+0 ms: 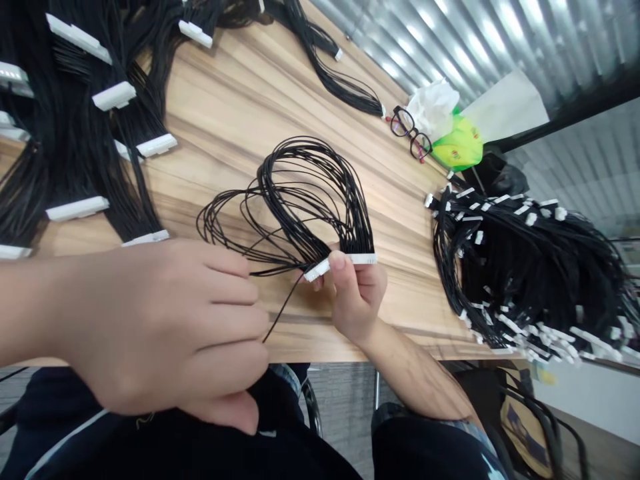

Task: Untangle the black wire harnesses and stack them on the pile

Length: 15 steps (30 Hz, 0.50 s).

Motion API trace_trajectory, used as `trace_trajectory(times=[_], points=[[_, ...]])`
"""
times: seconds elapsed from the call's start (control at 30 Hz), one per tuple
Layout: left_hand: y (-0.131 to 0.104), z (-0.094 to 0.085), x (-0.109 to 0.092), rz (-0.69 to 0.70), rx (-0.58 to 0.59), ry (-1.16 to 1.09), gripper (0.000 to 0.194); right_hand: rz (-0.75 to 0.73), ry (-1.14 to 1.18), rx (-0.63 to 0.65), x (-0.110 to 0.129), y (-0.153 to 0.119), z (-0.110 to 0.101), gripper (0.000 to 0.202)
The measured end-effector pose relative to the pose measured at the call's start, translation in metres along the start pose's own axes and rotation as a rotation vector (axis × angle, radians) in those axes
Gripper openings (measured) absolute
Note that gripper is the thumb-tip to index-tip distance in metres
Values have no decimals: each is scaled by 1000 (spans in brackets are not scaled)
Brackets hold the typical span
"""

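Right hand (356, 293): clamped firmly on white plastic multi-pin connector (341, 262), slots kept facing up.
Left hand (170, 327): pinched shut on single thin black wire (280, 310); best fed straight, unkinked.
Looped black wire bundle (305, 200): rested on striped wooden table (240, 100).

Light wood-grain tabletop (235, 113). Top left: heap of black wire harnesses w/ long white plastic connectors (75, 120). Far edge: another black wire bundle (340, 80) lying flat. Near it, black-framed glasses w/ red temples (411, 132), just beside crumpled white tissue (434, 105) and a yellow-green plastic packet (459, 145). Right: big pile of black harnesses w/ small white connectors (525, 267), overhanging table edge. Corrugated metal wall (450, 40) behind.
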State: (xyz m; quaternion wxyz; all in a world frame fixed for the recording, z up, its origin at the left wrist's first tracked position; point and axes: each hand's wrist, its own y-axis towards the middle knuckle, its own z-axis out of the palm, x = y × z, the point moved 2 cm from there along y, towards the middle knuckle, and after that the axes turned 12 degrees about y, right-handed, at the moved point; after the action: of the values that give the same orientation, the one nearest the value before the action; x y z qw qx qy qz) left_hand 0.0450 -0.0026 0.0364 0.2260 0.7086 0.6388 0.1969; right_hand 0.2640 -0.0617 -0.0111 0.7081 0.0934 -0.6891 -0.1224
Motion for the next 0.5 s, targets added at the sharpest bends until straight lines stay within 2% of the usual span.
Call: trace_trajectory(times=[0.07, 0.17, 0.23, 0.37, 0.5], points=[[-1, 4, 3, -126, 11, -18, 42, -23, -3, 8, 0, 0, 0, 39], [-3, 4, 13, -465, 24, 69, 44, -78, -45, 31, 3, 1, 1, 35], [-5, 4, 20, -629, 67, 164, 48, -117, -107, 61, 6, 2, 1, 34], [-8, 3, 26, -712, 130, 304, 52, -216, -217, 169, 14, 4, 5, 31], [-12, 2, 26, -730, 106, 215, 49, -254, -298, 245, 20, 6, 8, 28]])
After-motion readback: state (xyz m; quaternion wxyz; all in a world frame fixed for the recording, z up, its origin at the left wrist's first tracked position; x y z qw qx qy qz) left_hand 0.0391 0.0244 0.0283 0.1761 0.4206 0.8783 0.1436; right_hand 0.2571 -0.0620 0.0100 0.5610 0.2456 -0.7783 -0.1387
